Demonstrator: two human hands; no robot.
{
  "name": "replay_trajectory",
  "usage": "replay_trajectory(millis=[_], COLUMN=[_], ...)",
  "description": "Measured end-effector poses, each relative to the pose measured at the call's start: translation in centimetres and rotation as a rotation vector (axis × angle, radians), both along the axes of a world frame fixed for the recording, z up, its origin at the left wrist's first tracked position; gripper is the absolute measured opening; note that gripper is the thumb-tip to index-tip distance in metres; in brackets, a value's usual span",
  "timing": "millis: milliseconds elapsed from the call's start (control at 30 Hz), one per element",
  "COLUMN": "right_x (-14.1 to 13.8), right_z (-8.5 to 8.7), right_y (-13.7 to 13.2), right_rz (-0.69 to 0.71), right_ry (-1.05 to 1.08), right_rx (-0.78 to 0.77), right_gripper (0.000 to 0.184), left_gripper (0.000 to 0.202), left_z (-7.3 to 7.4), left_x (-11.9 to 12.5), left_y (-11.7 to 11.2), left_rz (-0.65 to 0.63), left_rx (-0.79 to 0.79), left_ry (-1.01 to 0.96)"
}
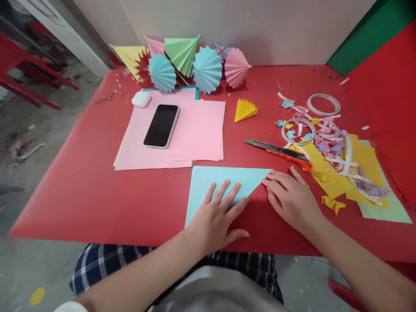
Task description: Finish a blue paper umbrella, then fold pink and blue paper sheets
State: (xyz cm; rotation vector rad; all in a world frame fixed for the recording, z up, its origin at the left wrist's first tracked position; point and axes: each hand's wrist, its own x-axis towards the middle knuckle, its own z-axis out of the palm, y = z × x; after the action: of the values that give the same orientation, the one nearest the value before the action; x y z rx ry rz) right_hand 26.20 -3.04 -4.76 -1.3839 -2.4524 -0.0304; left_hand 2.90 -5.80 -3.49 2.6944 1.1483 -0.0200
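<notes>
A light blue sheet of paper (208, 182) lies at the front of the red table, with a slanted edge running down from its right corner. My left hand (216, 216) rests palm down on it, fingers spread. At the paper's right corner, the fingertips of my right hand (290, 197) are close together and touch the tip; whether they pinch or only press it, I cannot tell exactly. Just beyond that hand lies a utility knife (279, 154) with an orange handle and its blade pointing left. A small pleated yellow paper fan (245, 110) sits behind the knife.
Pink sheets (204, 130) bear a phone (161, 125) and a white case (141, 99). Several pleated paper umbrellas (207, 69) stand along the wall. Tape rolls (323, 104), paper scraps (328, 145) and yellow paper (331, 180) crowd the right side.
</notes>
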Motion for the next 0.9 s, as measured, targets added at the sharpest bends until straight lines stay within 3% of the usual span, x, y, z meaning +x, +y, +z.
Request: replay_trajectory(millis=[200, 500, 600, 767, 900], right_x=[-0.2, 0.1, -1.0, -5.0, -5.3], right_z=[-0.2, -0.3, 0.3, 0.6, 0.3], right_y=[-0.1, -0.1, -0.8, -4.1, -4.2], right_rz=[0.002, 0.017, 0.087, 0.449, 0.423], right_ry=[-0.033, -0.067, -0.066, -0.055, -0.027], right_rx=[0.067, 0.104, 0.152, 0.078, 0.065], right_gripper=[0.021, 0.023, 0.023, 0.03, 0.03], left_gripper=[0.066, 0.069, 0.067, 0.06, 0.063], left_z=[-0.1, -0.6, -0.8, -0.9, -1.3], left_x=[-2.1, -5.0, -5.0, -4.6, -4.6], left_y=[-3.6, -9.6, -10.1, -10.1, -10.2], left_rz=[0.053, 0.123, 0.154, 0.181, 0.189], left_rx=[0.028, 0.202, 0.197, 0.211, 0.227], left_ry=[0.028, 0.036, 0.022, -0.022, -0.054])
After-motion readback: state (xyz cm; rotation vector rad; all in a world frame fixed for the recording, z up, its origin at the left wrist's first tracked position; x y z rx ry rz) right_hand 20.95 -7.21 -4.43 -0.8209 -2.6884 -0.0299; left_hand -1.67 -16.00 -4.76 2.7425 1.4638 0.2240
